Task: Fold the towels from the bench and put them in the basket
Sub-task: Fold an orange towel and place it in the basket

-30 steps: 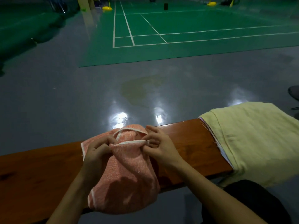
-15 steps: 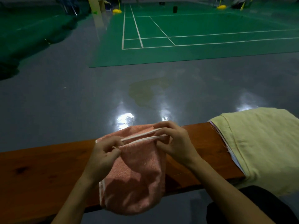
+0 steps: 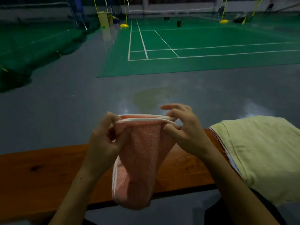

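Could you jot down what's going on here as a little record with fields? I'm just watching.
place: indoor sports hall, green court beyond a grey floor
work surface: wooden bench
item in hand: pink towel, doubled, hanging from its top edge
left hand: pinches the towel's left corner
right hand: pinches the right corner
waiting: yellow towel on the bench's right end
basket: not in view
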A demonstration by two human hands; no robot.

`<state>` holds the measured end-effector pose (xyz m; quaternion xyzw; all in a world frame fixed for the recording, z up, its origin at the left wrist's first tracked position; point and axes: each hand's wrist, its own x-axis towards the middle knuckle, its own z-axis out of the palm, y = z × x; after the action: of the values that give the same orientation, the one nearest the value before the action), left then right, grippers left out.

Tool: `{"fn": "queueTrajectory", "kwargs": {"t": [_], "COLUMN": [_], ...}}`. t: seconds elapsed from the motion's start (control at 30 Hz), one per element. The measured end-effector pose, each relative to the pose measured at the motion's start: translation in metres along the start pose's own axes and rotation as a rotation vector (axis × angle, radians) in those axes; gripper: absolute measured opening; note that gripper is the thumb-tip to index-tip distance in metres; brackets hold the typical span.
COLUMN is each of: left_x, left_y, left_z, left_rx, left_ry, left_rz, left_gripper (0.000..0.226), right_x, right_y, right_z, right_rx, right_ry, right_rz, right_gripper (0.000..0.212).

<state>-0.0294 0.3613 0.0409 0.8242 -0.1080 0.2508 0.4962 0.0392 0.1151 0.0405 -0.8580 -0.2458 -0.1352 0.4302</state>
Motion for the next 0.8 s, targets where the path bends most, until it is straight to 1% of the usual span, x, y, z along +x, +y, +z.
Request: {"fn": "queueTrajectory", "kwargs": {"t": [0.03,0.07,0.13,0.17,0.2,0.23,0.27,0.33,0.37,0.4,0.47,0.53,0.63,0.73,0.8], "left_x": [0.000,-0.001,-0.003,-0.005,-0.006,-0.007,-0.009,-0.011,-0.012,-0.015,-0.017,-0.018,-0.017,-0.019,-0.020], "left_y": [0.014,0.029,0.055,0.065,0.074,0.083,0.089,0.098,0.098,0.097,0.090,0.075,0.042,-0.003,-0.034], "left_z": [-0.004,-0.008,-0.015,-0.020,-0.023,-0.027,-0.031,-0.036,-0.037,-0.037,-0.036,-0.030,-0.011,0.012,0.024], "left_rx": [-0.051,-0.100,-0.206,-0.254,-0.303,-0.362,-0.436,-0.581,-0.629,-0.655,-0.676,-0.646,-0.506,-0.365,-0.269], "left_ry": [-0.001,-0.004,-0.004,0.001,0.000,-0.018,-0.051,-0.100,-0.108,-0.120,-0.139,-0.130,-0.071,-0.028,0.008], "left_rz": [0.003,-0.002,-0.053,-0.111,-0.187,-0.266,-0.332,-0.429,-0.470,-0.504,-0.556,-0.567,-0.563,-0.488,-0.451], "left_gripper": [0.018,0.021,0.043,0.053,0.061,0.062,0.059,0.039,0.029,0.024,0.027,0.035,0.044,0.041,0.036], "right_x": [-0.002,-0.005,-0.012,-0.016,-0.020,-0.024,-0.027,-0.031,-0.033,-0.034,-0.034,-0.032,-0.025,-0.019,-0.016], "right_y": [-0.011,-0.021,-0.036,-0.043,-0.051,-0.058,-0.065,-0.076,-0.078,-0.079,-0.076,-0.064,-0.026,0.023,0.048], "right_z": [-0.008,-0.016,-0.029,-0.035,-0.040,-0.045,-0.051,-0.060,-0.064,-0.067,-0.067,-0.058,-0.028,0.007,0.024], "right_rx": [0.124,0.235,0.392,0.433,0.466,0.502,0.542,0.647,0.705,0.754,0.819,0.795,0.612,0.378,0.298], "right_ry": [-0.023,-0.030,-0.011,-0.005,-0.002,-0.008,-0.015,-0.030,-0.053,-0.087,-0.150,-0.149,-0.073,-0.076,-0.111], "right_rz": [0.018,0.040,0.069,0.087,0.110,0.138,0.175,0.258,0.298,0.337,0.406,0.430,0.433,0.429,0.441], "right_gripper": [0.025,0.021,0.008,0.008,0.013,0.020,0.026,0.034,0.034,0.032,0.024,0.022,0.015,0.012,0.012]}}
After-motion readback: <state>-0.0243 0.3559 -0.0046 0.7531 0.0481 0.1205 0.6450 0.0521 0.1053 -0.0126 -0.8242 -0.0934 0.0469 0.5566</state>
